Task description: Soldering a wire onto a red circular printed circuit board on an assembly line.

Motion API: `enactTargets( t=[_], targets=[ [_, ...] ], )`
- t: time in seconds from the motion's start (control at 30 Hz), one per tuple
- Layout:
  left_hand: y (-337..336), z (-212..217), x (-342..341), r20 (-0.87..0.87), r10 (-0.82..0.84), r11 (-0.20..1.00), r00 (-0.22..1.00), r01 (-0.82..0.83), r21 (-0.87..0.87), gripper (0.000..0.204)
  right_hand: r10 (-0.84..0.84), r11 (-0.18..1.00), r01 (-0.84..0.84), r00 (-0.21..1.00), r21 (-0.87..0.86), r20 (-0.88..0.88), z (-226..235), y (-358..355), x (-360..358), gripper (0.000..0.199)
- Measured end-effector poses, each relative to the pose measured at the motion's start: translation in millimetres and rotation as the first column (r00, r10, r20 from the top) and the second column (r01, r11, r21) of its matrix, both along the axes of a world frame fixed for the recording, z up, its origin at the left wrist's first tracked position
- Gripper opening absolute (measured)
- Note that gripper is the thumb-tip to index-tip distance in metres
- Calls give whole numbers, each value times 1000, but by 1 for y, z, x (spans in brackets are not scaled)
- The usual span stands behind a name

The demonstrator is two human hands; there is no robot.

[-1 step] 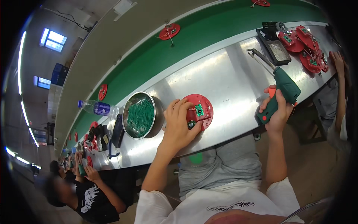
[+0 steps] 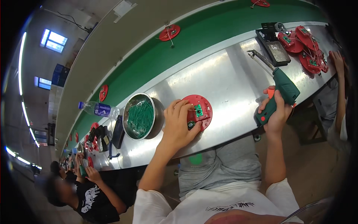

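Observation:
On the metal bench in front of me lies a round red plastic housing [image 2: 206, 118] with a small green circuit board [image 2: 198, 110] on it. My left hand [image 2: 177, 121] grips its left side, fingers over the top and thumb at the near edge; the fingertips partly hide thin wires. In my right hand [image 2: 276, 114] is a green soldering gun [image 2: 286, 86] with an orange trigger. Its tip and thin feed tube point up and to the left, well apart from the housing.
A steel bowl [image 2: 157, 118] of thin green wires [image 2: 141, 118] stands left of my left hand, near a plastic bottle [image 2: 95, 108] and blue cutters [image 2: 112, 151]. At the far right are a black soldering stand [image 2: 278, 52] and stacked red housings [image 2: 309, 61]. A co-worker [image 2: 95, 198] sits left.

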State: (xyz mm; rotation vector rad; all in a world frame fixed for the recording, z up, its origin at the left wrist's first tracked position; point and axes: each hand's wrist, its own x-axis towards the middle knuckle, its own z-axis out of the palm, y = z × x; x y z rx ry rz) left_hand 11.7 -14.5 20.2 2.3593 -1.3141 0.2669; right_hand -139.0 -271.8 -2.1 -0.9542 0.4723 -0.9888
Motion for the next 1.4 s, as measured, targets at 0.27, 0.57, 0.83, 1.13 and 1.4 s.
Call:
enactTargets(
  t=[0.27, 0.57, 0.83, 1.13, 1.4],
  targets=[
    [-35, 5, 166, 216, 62, 988, 974, -91, 124, 61, -35, 999, 35, 999, -8, -9, 5, 0, 4, 26],
    [-188, 5, 328, -69, 567, 807, 821, -536, 246, 74, -143, 990, 143, 990, 14, 4, 5, -3, 4, 26],
    [-251, -12, 353, -156, 583, 802, 798, -595, -47, 40, -177, 982, 179, 983, 55, -37, 6, 5, 3, 25],
    [-182, 61, 187, -100, -170, 939, 980, 130, -317, 23, -167, 986, 166, 986, -19, -29, 6, 1, 0, 25],
    [-37, 16, 37, -31, -39, 978, 999, 32, -206, 15, -169, 985, 169, 986, -17, 8, -5, 3, 7, 25]
  ],
)
